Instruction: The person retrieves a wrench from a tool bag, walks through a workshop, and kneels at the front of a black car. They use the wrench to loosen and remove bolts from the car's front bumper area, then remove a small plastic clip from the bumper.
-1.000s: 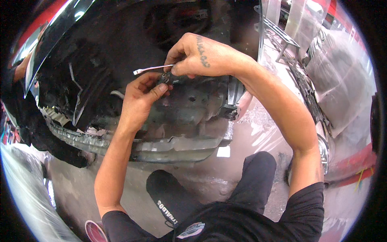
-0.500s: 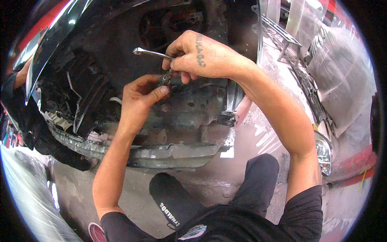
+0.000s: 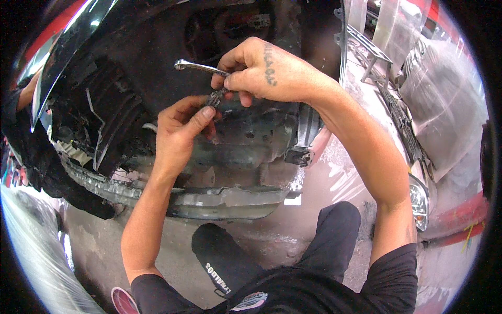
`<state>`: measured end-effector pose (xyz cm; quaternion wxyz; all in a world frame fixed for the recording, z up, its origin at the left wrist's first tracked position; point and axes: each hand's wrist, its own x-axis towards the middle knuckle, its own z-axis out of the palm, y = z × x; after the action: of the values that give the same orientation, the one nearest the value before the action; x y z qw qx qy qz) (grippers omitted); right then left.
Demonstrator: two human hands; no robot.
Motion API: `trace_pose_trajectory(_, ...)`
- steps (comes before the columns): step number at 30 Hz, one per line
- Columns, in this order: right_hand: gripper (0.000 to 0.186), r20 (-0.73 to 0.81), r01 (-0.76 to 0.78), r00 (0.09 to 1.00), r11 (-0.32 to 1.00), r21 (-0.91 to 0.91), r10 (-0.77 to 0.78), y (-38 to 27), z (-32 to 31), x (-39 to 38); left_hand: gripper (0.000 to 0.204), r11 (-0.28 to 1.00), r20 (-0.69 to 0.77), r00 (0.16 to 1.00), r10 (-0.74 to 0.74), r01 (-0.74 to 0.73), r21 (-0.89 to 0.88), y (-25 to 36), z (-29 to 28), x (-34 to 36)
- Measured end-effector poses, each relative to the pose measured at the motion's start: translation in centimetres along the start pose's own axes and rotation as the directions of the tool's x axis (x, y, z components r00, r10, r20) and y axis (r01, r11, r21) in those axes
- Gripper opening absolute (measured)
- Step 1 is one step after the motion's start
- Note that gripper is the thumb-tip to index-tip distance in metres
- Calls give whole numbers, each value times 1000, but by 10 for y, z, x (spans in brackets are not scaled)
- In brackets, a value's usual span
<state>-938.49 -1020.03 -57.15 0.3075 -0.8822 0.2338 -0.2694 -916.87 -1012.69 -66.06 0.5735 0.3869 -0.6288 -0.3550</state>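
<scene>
My left hand (image 3: 179,128) pinches a small dark metal part (image 3: 214,98), perhaps a fastener, between thumb and fingers. My right hand (image 3: 251,70), just above and right of it, is closed on a silver wrench (image 3: 201,67), whose ring end points left; its fingertips are close to the small part, and whether they touch it I cannot tell. Both hands are in front of the dark, scuffed open wheel arch and inner body (image 3: 146,78) of a car. A bare metal lower lip (image 3: 230,200) runs below them.
Another person (image 3: 26,104) in dark sleeves is at the left. At right lie a headlamp (image 3: 418,204), a metal stand (image 3: 376,52) and plastic-covered panels (image 3: 434,99). Plastic sheeting (image 3: 29,240) is at lower left, a pink round container (image 3: 125,299) on the floor.
The wrench's ring end has risen since the first frame and now tilts higher. My right hand has shifted slightly up and right; my left hand still pinches the small part.
</scene>
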Motion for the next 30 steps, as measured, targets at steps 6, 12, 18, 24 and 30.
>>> trace_pose_trajectory(6,30,-20,21,1000,998,55,-20,1,1,-1,38,994,74,993,-91,95,-51,0,-3,3)
trace_pose_trajectory(12,30,-1,12,1000,1000,25,-12,3,1,0,39,945,151,969,-194,226,-238,1,-3,4)
trace_pose_trajectory(18,28,-51,-4,999,1000,18,5,2,3,-2,39,902,156,949,-274,310,-300,2,-5,4)
trace_pose_trajectory(24,31,-112,-17,994,1000,-23,14,4,3,1,40,943,111,971,-212,233,-236,4,-4,-2)
trace_pose_trajectory(30,33,-133,8,991,1000,-21,-11,6,2,1,43,997,30,999,-28,30,-76,3,-1,-5)
